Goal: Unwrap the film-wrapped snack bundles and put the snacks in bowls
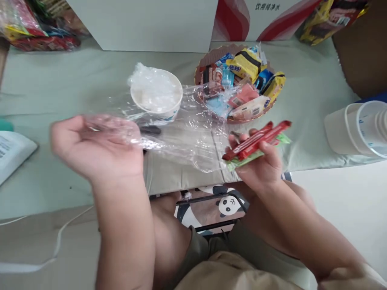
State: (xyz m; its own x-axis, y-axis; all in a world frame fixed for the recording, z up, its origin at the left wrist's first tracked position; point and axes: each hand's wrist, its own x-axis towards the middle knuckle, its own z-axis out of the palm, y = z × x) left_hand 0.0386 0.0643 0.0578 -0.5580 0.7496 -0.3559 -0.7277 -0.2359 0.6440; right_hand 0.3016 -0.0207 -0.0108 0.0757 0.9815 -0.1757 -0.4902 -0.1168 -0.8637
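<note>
Over green cloth (pixel 305 100), the left hand (pixel 99 151) clenches clear plastic (pixel 193 147), best held taut, while the half-curled right hand (pixel 261 167) clasps red packets (pixel 256 141).

Likely a home: a cloth-covered worktop (pixel 57 84) carries a plate (pixel 215 55) of wrapped snacks (pixel 246 63) at one o'clock and plastic containers (pixel 340 131) at three, with a panda-print surface (pixel 229 206) below, between five and six.

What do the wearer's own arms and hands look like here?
The left hand and right hand are gloveless, with no watch or wristband visible; blur leaves rings uncertain. A plain tan cloth sleeve shows near the right elbow; no left sleeve is in view.
</note>
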